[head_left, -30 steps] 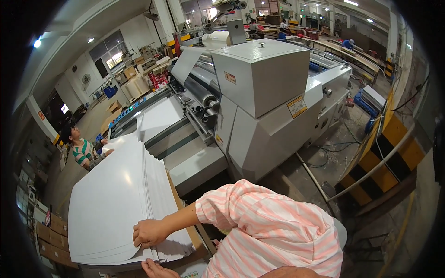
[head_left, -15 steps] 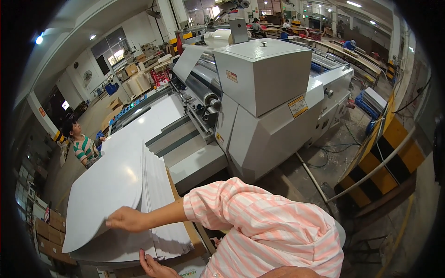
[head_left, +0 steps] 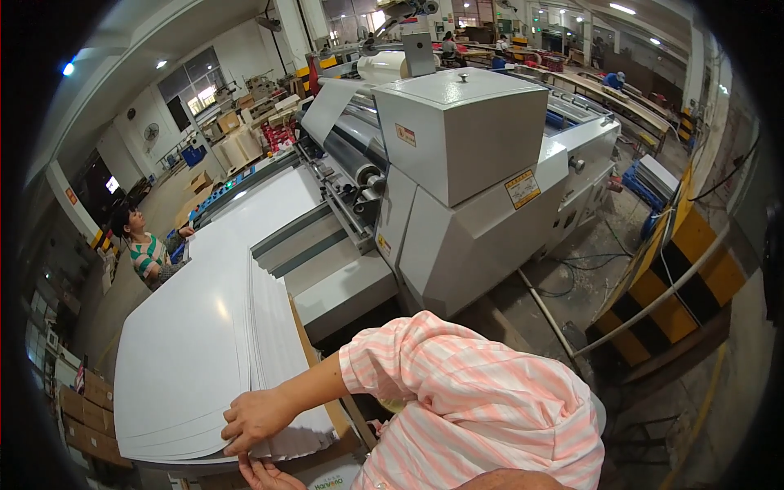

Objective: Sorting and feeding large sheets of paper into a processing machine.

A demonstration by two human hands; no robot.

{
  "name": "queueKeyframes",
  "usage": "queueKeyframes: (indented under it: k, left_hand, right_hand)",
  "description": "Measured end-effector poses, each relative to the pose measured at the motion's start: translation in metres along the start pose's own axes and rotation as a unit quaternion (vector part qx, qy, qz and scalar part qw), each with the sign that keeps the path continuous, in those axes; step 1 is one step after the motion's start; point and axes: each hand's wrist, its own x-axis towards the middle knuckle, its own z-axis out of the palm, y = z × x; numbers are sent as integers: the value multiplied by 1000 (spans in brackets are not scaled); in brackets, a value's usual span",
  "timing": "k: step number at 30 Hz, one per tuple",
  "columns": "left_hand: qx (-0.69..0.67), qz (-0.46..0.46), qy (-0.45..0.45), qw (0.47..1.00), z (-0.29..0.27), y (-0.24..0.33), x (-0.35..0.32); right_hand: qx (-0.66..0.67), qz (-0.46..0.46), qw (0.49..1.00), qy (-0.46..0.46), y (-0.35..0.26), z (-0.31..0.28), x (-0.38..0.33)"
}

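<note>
A tall stack of large white sheets [head_left: 196, 351] lies on a pallet at the lower left. My right hand [head_left: 255, 418], reaching out of a pink striped sleeve, grips the near edge of the top sheets with curled fingers. Just below it, at the picture's lower edge, my left hand [head_left: 268, 475] touches the front of the stack with its fingers apart; only part of it shows. The top sheets lie nearly flat, fanned slightly at the near right corner.
A big grey-white machine [head_left: 465, 188] with rollers and a feed table [head_left: 269, 204] stands beyond the stack. A person in a green striped top [head_left: 143, 249] sits at the far left. Yellow-black barriers [head_left: 678, 278], a rail and floor cables are on the right.
Half a second ago my right hand held a batch of top sheets lifted and bowed upward. Now the sheets are lowered flat and the hand is back at the near edge.
</note>
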Motion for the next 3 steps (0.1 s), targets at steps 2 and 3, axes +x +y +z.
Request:
queueKeyframes:
  k: [2,3]
  left_hand:
    - [28,-14,-23,999,-16,-9,10]
    - [56,-26,-43,997,-25,-12,17]
  right_hand:
    - [-10,-15,1000,-5,5,4,-5]
    - [-18,-32,999,-9,11,10,-7]
